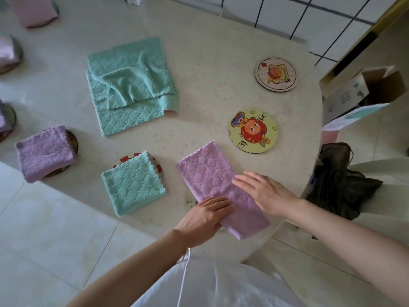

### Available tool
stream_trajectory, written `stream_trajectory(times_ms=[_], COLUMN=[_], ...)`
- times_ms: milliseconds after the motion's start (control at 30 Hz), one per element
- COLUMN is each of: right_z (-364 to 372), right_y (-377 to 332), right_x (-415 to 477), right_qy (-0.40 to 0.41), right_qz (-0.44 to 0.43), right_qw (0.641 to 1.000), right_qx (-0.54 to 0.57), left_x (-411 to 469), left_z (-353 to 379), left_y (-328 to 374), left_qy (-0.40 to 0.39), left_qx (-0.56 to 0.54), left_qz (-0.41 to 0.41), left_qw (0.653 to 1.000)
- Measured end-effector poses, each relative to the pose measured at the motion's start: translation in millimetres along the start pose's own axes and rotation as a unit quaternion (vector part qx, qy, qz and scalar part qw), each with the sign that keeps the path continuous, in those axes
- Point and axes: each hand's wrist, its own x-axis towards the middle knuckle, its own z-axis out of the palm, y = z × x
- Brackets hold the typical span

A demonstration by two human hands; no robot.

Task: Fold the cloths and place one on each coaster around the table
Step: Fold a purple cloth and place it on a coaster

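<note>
A purple cloth (212, 173), folded into a long strip, lies near the table's front edge. My left hand (205, 218) rests flat on its near left part, and my right hand (263, 191) lies flat on its right side, fingers spread. A small piece of a coaster (190, 202) peeks out under the cloth's left edge. Two bare cartoon coasters sit to the right: a yellow one (253, 130) and a paler one (275, 74). A folded green cloth (132, 187) and a folded purple cloth (44, 152) each lie on a coaster. Unfolded green cloths (130, 85) are piled mid-table.
More folded pink and purple cloths on coasters (33, 9) line the far left edge. The round table (221, 52) ends at right, where an open cardboard box (363, 94) and a black bag (340, 180) sit on the floor. A tiled wall is behind.
</note>
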Motion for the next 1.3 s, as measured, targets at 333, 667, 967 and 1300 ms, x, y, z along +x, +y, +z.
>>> stream_trajectory(times_ms=[333, 667, 967, 1300], right_z=[-2.1, -19.2, -28.5, -30.8], right_y=[24.6, 15.8, 3.4, 0.0], right_x=[8.5, 55.6, 83.8, 91.7], right_qy=[-0.041, -0.073, -0.076, -0.104], right_qz=[-0.082, 0.124, 0.212, 0.266], right_qw=[0.994, 0.955, 0.919, 0.91], right_qx=[-0.061, 0.26, 0.322, 0.302], left_x=[-21.9, 9.3, 21.9, 30.1], left_z=[-16.5, -39.2, -47.8, -52.3], left_y=[0.6, -24.6, -47.8, -54.6], left_qy=[0.076, 0.099, 0.112, 0.143], left_qx=[-0.145, -0.402, -0.558, -0.505], left_qz=[-0.16, -0.465, -0.539, -0.586], left_qw=[0.973, 0.783, 0.62, 0.617])
